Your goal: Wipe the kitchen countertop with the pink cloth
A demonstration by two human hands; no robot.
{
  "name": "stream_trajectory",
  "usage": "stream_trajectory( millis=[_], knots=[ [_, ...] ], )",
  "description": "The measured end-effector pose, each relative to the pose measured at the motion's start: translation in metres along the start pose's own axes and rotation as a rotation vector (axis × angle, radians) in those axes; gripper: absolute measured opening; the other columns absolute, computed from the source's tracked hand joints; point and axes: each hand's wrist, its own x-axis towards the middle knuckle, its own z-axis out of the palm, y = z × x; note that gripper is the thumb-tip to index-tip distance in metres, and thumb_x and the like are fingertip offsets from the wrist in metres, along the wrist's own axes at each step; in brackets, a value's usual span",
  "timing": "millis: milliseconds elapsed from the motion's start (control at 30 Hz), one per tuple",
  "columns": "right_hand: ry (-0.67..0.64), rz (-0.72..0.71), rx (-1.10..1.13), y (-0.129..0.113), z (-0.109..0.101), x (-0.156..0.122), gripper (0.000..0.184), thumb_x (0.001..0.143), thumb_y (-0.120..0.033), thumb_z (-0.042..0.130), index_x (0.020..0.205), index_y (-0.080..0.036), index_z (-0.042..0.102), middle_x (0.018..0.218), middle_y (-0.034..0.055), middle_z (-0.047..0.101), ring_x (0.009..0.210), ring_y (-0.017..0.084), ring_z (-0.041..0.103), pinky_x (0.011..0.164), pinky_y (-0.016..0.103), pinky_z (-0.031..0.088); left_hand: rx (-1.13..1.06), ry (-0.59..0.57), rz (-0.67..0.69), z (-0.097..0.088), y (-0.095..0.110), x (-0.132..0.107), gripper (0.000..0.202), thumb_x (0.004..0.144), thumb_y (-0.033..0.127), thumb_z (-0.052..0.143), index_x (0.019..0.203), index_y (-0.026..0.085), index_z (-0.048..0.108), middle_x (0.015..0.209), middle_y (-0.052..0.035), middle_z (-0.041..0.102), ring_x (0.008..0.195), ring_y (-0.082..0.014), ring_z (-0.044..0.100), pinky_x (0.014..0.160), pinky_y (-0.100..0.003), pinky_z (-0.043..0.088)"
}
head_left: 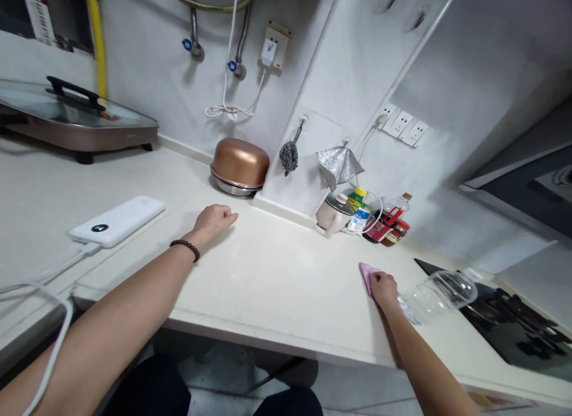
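Note:
My left hand (213, 219) rests on the white countertop (268, 273) with its fingers curled into a loose fist and nothing in it; a dark bead bracelet circles the wrist. My right hand (383, 288) is closed on a small pink cloth (366, 273), pressing it flat on the counter. Just right of that hand a clear plastic bottle (440, 294) lies on its side.
A white power bank (117, 220) with a cable lies at left. A covered electric grill pan (74, 118) stands far left, a copper bowl (240, 164) upside down at the wall. A small pot (334, 213) and sauce bottles (384, 222) fill the corner. A black cooktop (513, 326) lies right.

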Motion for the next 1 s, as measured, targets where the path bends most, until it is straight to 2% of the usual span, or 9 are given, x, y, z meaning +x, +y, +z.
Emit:
stream_trajectory(
  millis=[100, 200, 433, 567, 700, 800, 867, 933, 1000],
  knots=[
    [0.005, -0.018, -0.013, -0.002, 0.006, 0.005, 0.039, 0.084, -0.034, 0.045, 0.097, -0.014, 0.076, 0.101, 0.0190, 0.070, 0.100, 0.030, 0.064, 0.097, 0.040, 0.044, -0.007, -0.001, 0.053, 0.003, 0.003, -0.002, 0.034, 0.075, 0.043, 0.053, 0.051, 0.021, 0.041, 0.049, 0.0027, 0.039, 0.054, -0.0133, 0.037, 0.056, -0.029, 0.025],
    [-0.004, -0.073, 0.012, -0.023, 0.019, 0.016, 0.039, 0.084, -0.032, 0.045, 0.099, -0.015, 0.077, 0.102, 0.0173, 0.071, 0.098, 0.029, 0.065, 0.096, 0.038, 0.044, 0.005, -0.002, 0.081, 0.005, 0.003, -0.002, 0.035, 0.075, 0.041, 0.053, 0.051, 0.021, 0.037, 0.049, 0.0029, 0.038, 0.053, -0.0130, 0.036, 0.055, -0.029, 0.024],
    [-0.062, -0.309, 0.189, -0.121, 0.058, 0.038, 0.036, 0.085, -0.024, 0.046, 0.102, -0.016, 0.076, 0.108, 0.0141, 0.070, 0.107, 0.028, 0.061, 0.099, 0.039, 0.042, 0.025, -0.006, 0.079, 0.007, 0.001, 0.004, 0.036, 0.075, 0.042, 0.053, 0.051, 0.021, 0.036, 0.049, 0.0027, 0.039, 0.053, -0.0130, 0.037, 0.055, -0.029, 0.024],
    [-0.114, -0.439, 0.299, -0.172, 0.066, 0.022, 0.033, 0.087, -0.019, 0.047, 0.105, -0.017, 0.074, 0.109, 0.0111, 0.068, 0.108, 0.025, 0.059, 0.098, 0.038, 0.044, 0.043, -0.032, 0.068, 0.010, -0.002, 0.006, 0.036, 0.075, 0.044, 0.052, 0.050, 0.021, 0.039, 0.050, 0.0023, 0.042, 0.053, -0.0134, 0.038, 0.055, -0.029, 0.024],
    [-0.194, -0.586, 0.397, -0.204, 0.051, -0.022, 0.028, 0.088, -0.016, 0.050, 0.105, -0.020, 0.072, 0.108, 0.0085, 0.068, 0.105, 0.022, 0.058, 0.097, 0.037, 0.045, 0.039, -0.041, 0.053, 0.011, -0.002, 0.006, 0.037, 0.075, 0.046, 0.053, 0.050, 0.022, 0.042, 0.050, 0.0022, 0.043, 0.055, -0.0139, 0.040, 0.056, -0.028, 0.026],
    [-0.291, -0.718, 0.522, -0.211, 0.034, -0.058, 0.029, 0.090, -0.016, 0.051, 0.110, -0.023, 0.070, 0.110, 0.0078, 0.067, 0.107, 0.022, 0.057, 0.098, 0.039, 0.044, 0.026, -0.048, 0.025, 0.007, 0.000, 0.003, 0.035, 0.075, 0.046, 0.053, 0.051, 0.021, 0.044, 0.051, 0.0020, 0.046, 0.056, -0.0143, 0.042, 0.057, -0.028, 0.027],
    [-0.335, -0.728, 0.581, -0.201, 0.025, -0.071, 0.027, 0.091, -0.020, 0.051, 0.109, -0.025, 0.070, 0.110, 0.0071, 0.067, 0.108, 0.023, 0.058, 0.098, 0.040, 0.044, 0.027, -0.047, 0.006, 0.004, 0.002, 0.001, 0.034, 0.075, 0.045, 0.054, 0.052, 0.021, 0.044, 0.051, 0.0020, 0.046, 0.056, -0.0145, 0.043, 0.057, -0.028, 0.028],
    [-0.328, -0.659, 0.603, -0.178, 0.019, -0.070, 0.022, 0.090, -0.025, 0.053, 0.103, -0.026, 0.071, 0.108, 0.0066, 0.068, 0.105, 0.023, 0.060, 0.097, 0.040, 0.046, 0.024, -0.043, 0.003, 0.002, 0.003, -0.001, 0.034, 0.075, 0.045, 0.054, 0.052, 0.021, 0.044, 0.051, 0.0019, 0.046, 0.057, -0.0147, 0.043, 0.057, -0.028, 0.028],
    [-0.274, -0.536, 0.569, -0.143, 0.015, -0.057, 0.020, 0.088, -0.031, 0.054, 0.095, -0.025, 0.072, 0.104, 0.0069, 0.070, 0.101, 0.024, 0.062, 0.095, 0.040, 0.047, 0.017, -0.038, 0.012, 0.002, 0.003, -0.002, 0.034, 0.075, 0.044, 0.053, 0.052, 0.022, 0.044, 0.052, 0.0017, 0.045, 0.058, -0.0149, 0.043, 0.058, -0.028, 0.028]
  ],
)
